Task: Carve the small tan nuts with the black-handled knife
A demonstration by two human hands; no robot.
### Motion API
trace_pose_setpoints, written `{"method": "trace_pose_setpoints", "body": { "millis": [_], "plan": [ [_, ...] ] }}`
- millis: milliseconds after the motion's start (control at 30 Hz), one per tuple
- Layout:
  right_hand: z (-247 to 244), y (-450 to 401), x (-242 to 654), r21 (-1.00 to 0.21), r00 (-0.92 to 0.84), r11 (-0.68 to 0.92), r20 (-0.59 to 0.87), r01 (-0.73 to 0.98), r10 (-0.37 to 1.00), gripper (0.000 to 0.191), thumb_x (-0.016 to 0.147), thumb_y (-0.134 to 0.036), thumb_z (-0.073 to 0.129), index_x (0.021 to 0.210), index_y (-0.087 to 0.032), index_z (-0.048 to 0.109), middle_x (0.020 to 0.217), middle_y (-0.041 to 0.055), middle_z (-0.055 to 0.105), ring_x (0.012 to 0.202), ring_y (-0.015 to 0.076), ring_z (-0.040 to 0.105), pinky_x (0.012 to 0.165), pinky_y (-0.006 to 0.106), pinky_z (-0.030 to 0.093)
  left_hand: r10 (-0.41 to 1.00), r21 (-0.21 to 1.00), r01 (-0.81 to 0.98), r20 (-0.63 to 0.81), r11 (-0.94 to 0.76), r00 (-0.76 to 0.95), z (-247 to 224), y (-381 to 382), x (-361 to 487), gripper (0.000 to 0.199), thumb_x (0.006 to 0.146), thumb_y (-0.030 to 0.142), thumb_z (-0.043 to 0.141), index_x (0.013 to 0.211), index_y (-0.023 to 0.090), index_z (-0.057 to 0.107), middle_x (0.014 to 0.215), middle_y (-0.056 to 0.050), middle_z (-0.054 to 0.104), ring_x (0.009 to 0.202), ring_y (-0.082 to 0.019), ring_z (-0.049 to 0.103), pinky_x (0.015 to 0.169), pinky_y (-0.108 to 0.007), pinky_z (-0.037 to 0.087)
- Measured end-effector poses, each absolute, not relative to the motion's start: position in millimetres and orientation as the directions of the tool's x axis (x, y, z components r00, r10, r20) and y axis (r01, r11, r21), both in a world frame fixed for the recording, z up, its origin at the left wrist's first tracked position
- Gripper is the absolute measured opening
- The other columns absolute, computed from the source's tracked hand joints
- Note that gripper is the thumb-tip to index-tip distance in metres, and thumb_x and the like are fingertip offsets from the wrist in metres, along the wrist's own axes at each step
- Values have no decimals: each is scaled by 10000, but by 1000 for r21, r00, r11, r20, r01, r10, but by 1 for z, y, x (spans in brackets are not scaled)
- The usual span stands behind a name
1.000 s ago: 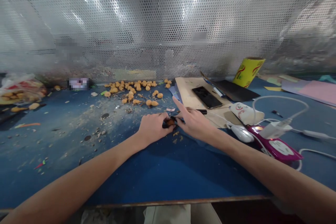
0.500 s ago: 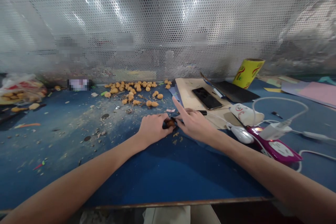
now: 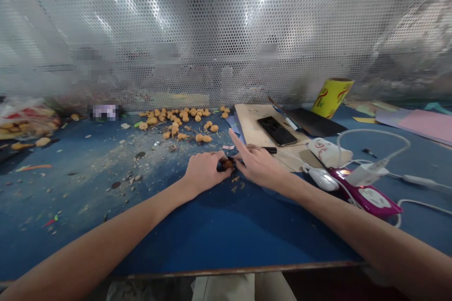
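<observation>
Above the blue table, my left hand pinches a small brown gourd between thumb and fingers. Close against it is my right hand, its index finger stretched out and the other fingers curled round a black pen-like tool. The tool's rear end sticks out behind the hand, near a white cable; its tip is hidden by the fingers at the gourd. Pale shavings lie just under the hands. Farther back, several small tan gourds are scattered.
A phone lies on a tan board at right. Beside it are a paper cup, a magenta power strip with white cables and a yellow roll. A plastic bag of gourds sits left; a perforated metal screen stands behind.
Both hands stay at nearly the same spot, with the brown gourd turned slightly in the left fingers. The whole view has shifted a little.
</observation>
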State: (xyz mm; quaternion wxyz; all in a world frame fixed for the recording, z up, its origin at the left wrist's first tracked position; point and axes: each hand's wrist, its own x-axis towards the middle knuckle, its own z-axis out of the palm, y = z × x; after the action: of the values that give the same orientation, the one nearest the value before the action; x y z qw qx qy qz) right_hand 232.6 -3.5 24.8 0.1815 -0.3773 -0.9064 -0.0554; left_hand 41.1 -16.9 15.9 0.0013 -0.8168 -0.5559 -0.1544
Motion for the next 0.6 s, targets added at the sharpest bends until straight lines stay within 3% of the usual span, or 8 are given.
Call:
{"method": "trace_pose_setpoints", "body": {
  "millis": [300, 600],
  "plan": [
    [30, -6, 236, -114, -622, 686, 335, 719, 708, 801, 903, -229, 394, 1533, -100, -82, 853, 101, 737, 821, 268, 675, 737, 383, 513, 921, 173, 918, 228, -357, 316, 17, -18, 42, 344, 827, 568, 545, 903, 250, 655, 860, -29, 724, 783, -249, 684, 690, -332, 491],
    [34, -8, 237, -62, -632, 682, 322, 729, 705, 757, 921, -221, 382, 1543, -142, -41, 905, 88, 746, 838, 279, 663, 734, 406, 505, 920, 182, 915, 230, -361, 317, 15, -16, 41, 333, 825, 567, 540, 874, 256, 649, 835, -17, 725, 754, -246, 679, 642, -315, 473]
  ]
}}
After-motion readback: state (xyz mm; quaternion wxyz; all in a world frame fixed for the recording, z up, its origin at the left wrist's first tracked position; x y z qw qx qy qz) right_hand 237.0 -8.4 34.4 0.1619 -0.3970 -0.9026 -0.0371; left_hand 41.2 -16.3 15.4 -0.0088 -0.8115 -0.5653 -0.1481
